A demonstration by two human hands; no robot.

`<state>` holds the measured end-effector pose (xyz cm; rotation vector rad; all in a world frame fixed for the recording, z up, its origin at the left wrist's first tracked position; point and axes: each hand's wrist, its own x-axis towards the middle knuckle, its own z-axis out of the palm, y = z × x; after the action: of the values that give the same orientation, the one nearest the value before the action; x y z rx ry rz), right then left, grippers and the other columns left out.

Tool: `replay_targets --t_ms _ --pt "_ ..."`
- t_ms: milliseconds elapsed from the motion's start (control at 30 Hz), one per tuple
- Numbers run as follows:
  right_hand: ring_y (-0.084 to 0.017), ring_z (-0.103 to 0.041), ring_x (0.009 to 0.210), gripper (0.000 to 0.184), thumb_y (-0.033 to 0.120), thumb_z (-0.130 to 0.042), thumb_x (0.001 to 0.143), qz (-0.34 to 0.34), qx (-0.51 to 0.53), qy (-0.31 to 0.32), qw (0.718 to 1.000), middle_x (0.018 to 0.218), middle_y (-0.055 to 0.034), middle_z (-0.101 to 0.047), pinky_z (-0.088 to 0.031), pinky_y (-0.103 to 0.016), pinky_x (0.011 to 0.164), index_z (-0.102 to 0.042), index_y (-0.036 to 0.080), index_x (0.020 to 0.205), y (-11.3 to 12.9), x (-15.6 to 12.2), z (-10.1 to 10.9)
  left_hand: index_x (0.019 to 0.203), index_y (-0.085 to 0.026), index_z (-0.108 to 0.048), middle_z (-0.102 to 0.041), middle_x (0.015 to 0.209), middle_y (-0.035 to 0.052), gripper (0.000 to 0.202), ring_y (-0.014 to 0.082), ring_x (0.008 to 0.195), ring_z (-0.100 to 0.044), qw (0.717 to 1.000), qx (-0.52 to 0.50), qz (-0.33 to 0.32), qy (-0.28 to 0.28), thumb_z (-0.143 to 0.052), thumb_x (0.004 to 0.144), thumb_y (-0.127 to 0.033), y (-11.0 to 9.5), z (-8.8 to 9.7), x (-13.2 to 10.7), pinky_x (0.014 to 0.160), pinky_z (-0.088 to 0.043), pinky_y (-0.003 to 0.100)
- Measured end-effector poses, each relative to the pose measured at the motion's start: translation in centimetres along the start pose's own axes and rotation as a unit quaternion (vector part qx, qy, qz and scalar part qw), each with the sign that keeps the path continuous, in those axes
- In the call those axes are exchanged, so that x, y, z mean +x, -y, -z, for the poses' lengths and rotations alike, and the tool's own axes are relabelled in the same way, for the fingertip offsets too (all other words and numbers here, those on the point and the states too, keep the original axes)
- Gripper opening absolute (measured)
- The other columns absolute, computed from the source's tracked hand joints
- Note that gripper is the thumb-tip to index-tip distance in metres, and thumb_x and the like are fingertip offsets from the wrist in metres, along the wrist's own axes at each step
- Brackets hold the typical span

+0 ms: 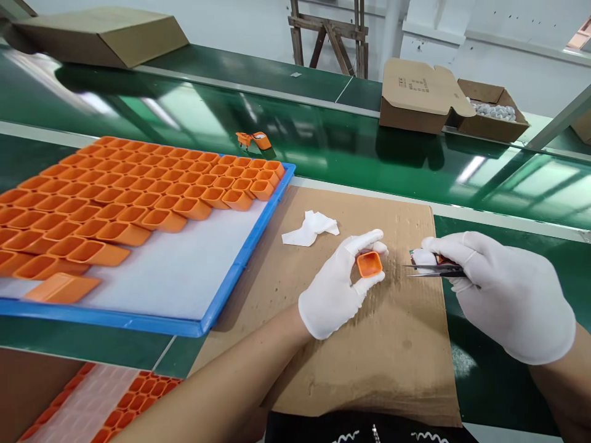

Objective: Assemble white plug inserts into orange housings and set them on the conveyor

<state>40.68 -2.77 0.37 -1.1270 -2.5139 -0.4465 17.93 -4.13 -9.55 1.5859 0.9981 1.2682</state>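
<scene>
So your left hand (339, 284) is pinching an orange cup (370, 264) mid-frame, and your right hand (510, 295) grips tweezers (443, 272) plus a small white bit (423, 258), centre right.

The single view looks from the wearer's head, forward and steeply down onto the counter (489, 394). It sits close: the left hand (339, 286) appears just right of the frame's centre, the right hand (508, 295) at the right, dark clothing (305, 424) along the bottom edge. The farther white wall (240, 24) crosses the top, sloping down rightward.
</scene>
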Motion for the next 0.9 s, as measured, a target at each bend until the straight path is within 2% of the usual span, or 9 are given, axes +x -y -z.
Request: replay_targets --t_ms 100,200,333,400,500,600,700,800,900 --pt "-0.013 -0.055 0.048 0.045 0.003 -0.048 0.081 0.008 -0.044 0.008 0.999 0.092 0.0008 -0.076 -0.025 -0.031 0.045 -0.070 0.028 0.110 0.7 -0.1 0.6 0.121 -0.025 -0.050 -0.052 0.123 0.0068 0.047 0.0225 0.113 -0.067 0.997 -0.074 0.003 -0.030 -0.074 0.083 -0.013 0.0 -0.3 0.1 0.103 -0.051 0.043" --pt "-0.012 -0.048 0.043 0.037 0.006 -0.049 0.083 0.014 -0.061 0.029 0.998 0.087 0.0013 -0.075 -0.022 -0.032 0.045 -0.069 0.028 0.104 1.3 0.0 1.0 0.105 -0.023 -0.056 -0.057 0.113 0.0059 0.036 0.0241 0.108 -0.068 0.996 -0.074 0.018 -0.053 -0.080 0.079 -0.018 -0.6 -0.4 0.1 0.099 -0.053 0.044" --pt "-0.012 -0.042 0.040 0.034 0.006 -0.047 0.083 0.020 -0.060 0.040 0.997 0.086 0.0016 -0.075 -0.020 -0.032 0.045 -0.068 0.028 0.100 1.9 0.0 1.1 0.102 -0.025 -0.066 -0.065 0.108 0.0071 0.032 0.0264 0.106 -0.065 0.997 -0.013 0.017 -0.070 -0.084 0.076 -0.023 -1.2 -0.3 -0.1 0.102 -0.050 0.051" --pt "-0.013 -0.043 0.041 0.035 0.005 -0.046 0.083 0.022 -0.050 0.045 0.998 0.086 0.0024 -0.075 -0.020 -0.032 0.046 -0.067 0.028 0.100 2.0 0.1 1.1 0.104 -0.026 -0.069 -0.067 0.108 0.0066 0.031 0.0261 0.106 -0.065 0.997 -0.022 0.022 -0.065 -0.084 0.076 -0.023 -1.3 -0.1 -0.1 0.103 -0.049 0.051" --pt "-0.013 -0.047 0.045 0.036 0.004 -0.047 0.083 0.026 -0.029 0.042 0.998 0.087 0.0027 -0.075 -0.022 -0.032 0.047 -0.065 0.029 0.103 2.0 0.1 1.1 0.113 -0.028 -0.071 -0.065 0.115 0.0062 0.038 0.0243 0.109 -0.064 0.995 -0.078 0.061 -0.028 -0.081 0.077 -0.023 -1.7 0.4 0.1 0.101 -0.052 0.045" --pt "-0.013 -0.048 0.045 0.038 0.004 -0.047 0.083 0.020 -0.028 0.030 0.999 0.085 0.0018 -0.074 -0.024 -0.032 0.048 -0.065 0.029 0.105 2.0 0.1 1.1 0.127 -0.030 -0.067 -0.064 0.114 0.0056 0.045 0.0219 0.107 -0.063 0.987 -0.107 0.109 0.047 -0.075 0.082 -0.026 -2.3 1.2 0.4 0.101 -0.052 0.041" --pt "-0.012 -0.046 0.043 0.039 0.002 -0.046 0.081 0.022 -0.028 0.019 0.999 0.084 0.0020 -0.074 -0.025 -0.031 0.048 -0.066 0.028 0.102 2.1 0.1 1.3 0.136 -0.029 -0.060 -0.068 0.111 0.0064 0.051 0.0221 0.103 -0.065 0.966 -0.160 0.163 0.119 -0.072 0.086 -0.029 -3.0 1.6 0.5 0.096 -0.054 0.041" --pt "-0.013 -0.048 0.046 0.039 0.001 -0.045 0.080 0.025 -0.013 0.021 0.999 0.084 0.0022 -0.074 -0.025 -0.031 0.048 -0.066 0.028 0.098 2.3 0.1 1.5 0.126 -0.025 -0.062 -0.069 0.106 0.0065 0.045 0.0200 0.094 -0.067 0.943 -0.231 0.201 0.129 -0.075 0.084 -0.032 -3.0 1.5 0.4 0.086 -0.057 0.036" --pt "-0.013 -0.048 0.046 0.037 0.001 -0.045 0.081 0.016 0.009 0.036 0.999 0.082 0.0030 -0.073 -0.022 -0.032 0.049 -0.065 0.028 0.095 2.5 0.1 1.6 0.107 -0.022 -0.065 -0.068 0.093 0.0018 0.032 0.0132 0.082 -0.063 0.936 -0.272 0.190 0.119 -0.080 0.081 -0.030 -2.7 1.2 0.3 0.075 -0.054 0.026"
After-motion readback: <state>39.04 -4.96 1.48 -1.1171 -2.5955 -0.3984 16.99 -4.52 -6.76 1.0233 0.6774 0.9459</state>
